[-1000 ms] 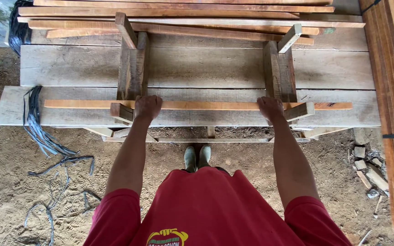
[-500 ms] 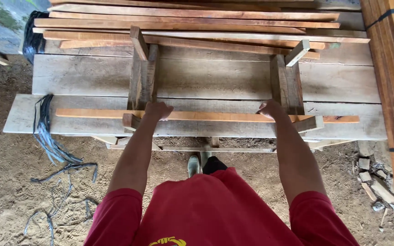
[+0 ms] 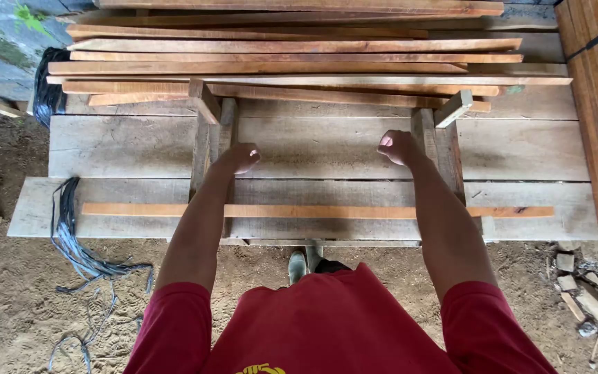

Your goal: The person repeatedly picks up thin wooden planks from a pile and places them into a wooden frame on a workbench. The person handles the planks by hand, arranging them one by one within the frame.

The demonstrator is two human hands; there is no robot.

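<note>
Sandy ground (image 3: 8, 305) below, wide grey planks (image 3: 327, 149) across the wooden trestles, pile of thin reddish slats (image 3: 278, 62) at the far side. Left hand (image 3: 239, 158) over the middle plank, beside the left trestle post (image 3: 202, 142), fingers curled loosely, holding nothing. Right hand (image 3: 396, 147) closed to a fist, near the right trestle post (image 3: 427, 135), also empty. One long slat (image 3: 313, 210) flat on the nearest plank, under both forearms, apart from both hands. Black straps (image 3: 70, 235) hanging at the left end
</note>
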